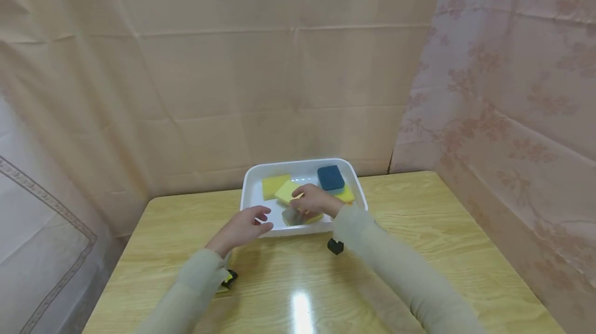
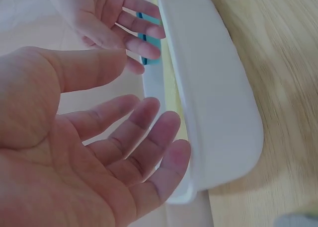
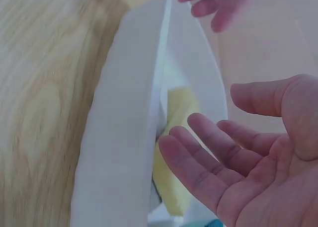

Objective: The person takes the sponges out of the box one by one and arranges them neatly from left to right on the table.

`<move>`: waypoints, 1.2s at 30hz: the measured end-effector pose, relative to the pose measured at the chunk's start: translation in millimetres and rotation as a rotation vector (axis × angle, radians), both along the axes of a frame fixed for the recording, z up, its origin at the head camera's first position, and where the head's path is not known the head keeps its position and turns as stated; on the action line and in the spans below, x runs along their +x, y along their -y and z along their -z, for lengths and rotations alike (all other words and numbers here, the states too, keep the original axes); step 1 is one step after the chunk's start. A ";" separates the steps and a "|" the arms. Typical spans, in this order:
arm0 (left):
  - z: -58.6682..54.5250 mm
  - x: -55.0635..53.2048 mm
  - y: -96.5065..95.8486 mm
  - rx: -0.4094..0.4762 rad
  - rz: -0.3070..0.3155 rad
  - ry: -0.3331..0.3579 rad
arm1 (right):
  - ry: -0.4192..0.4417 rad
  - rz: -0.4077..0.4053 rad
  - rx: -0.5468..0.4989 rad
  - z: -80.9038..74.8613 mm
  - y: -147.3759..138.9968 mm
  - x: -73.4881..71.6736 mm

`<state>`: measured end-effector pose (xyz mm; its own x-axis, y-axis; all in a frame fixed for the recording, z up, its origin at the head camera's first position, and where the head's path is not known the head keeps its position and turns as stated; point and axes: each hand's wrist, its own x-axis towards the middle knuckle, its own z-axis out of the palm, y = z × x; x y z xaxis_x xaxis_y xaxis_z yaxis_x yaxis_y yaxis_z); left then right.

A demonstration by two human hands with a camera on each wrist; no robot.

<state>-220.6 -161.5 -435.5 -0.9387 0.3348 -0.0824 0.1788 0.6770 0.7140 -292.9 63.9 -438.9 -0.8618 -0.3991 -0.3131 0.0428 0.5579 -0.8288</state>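
Note:
In the head view a white tray (image 1: 251, 184) holds several sponges. My left hand (image 1: 242, 228) hovers at its front left corner, fingers spread and loosely bent, holding nothing. Over the tray is my right hand (image 1: 316, 200), close above a grey-and-yellow sponge (image 1: 292, 216); the right wrist view shows no sponge in its loosely bent fingers (image 3: 198, 160). Behind that hand lies a pale yellow sponge (image 1: 285, 193), overlapping a yellow sponge (image 1: 271, 187) at the left. A dark blue-green sponge (image 1: 330, 178) sits at the right, partly over a bright yellow sponge (image 1: 346, 195).
The tray stands toward the back of a wooden table (image 1: 274, 282), near a beige curtain (image 1: 279, 91). Under my left wrist another sponge (image 1: 223, 289) is mostly hidden. A floral curtain (image 1: 503, 117) borders the right side. A small black object (image 1: 335, 246) shows beneath my right wrist.

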 end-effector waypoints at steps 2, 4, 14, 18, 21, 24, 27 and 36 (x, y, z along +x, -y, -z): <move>0.9 -3.4 -4.6 0.019 0.027 -0.010 | 0.006 0.012 0.012 -0.1 -4.4 -4.3; 1.2 -7.6 -9.2 0.032 0.058 -0.013 | 0.000 0.013 0.036 -1.3 -8.6 -8.3; -6.3 -35.1 -28.7 0.016 0.112 0.106 | -0.066 -0.014 0.125 -13.6 -20.6 -28.1; -10.0 -46.4 -30.5 0.038 0.041 0.239 | -0.127 -0.046 0.164 -15.1 -24.0 -35.9; -12.0 -53.1 -30.7 0.056 -0.007 0.317 | -0.141 -0.049 0.178 -15.7 -25.6 -39.7; -12.2 -59.2 -30.1 0.051 -0.026 0.369 | -0.142 -0.054 0.190 -15.8 -26.7 -42.3; -11.8 -65.6 -29.7 0.033 -0.042 0.415 | -0.148 -0.059 0.200 -16.1 -27.3 -43.6; -11.8 -77.3 -33.9 0.031 -0.092 0.505 | -0.142 -0.066 0.215 -17.4 -27.3 -48.0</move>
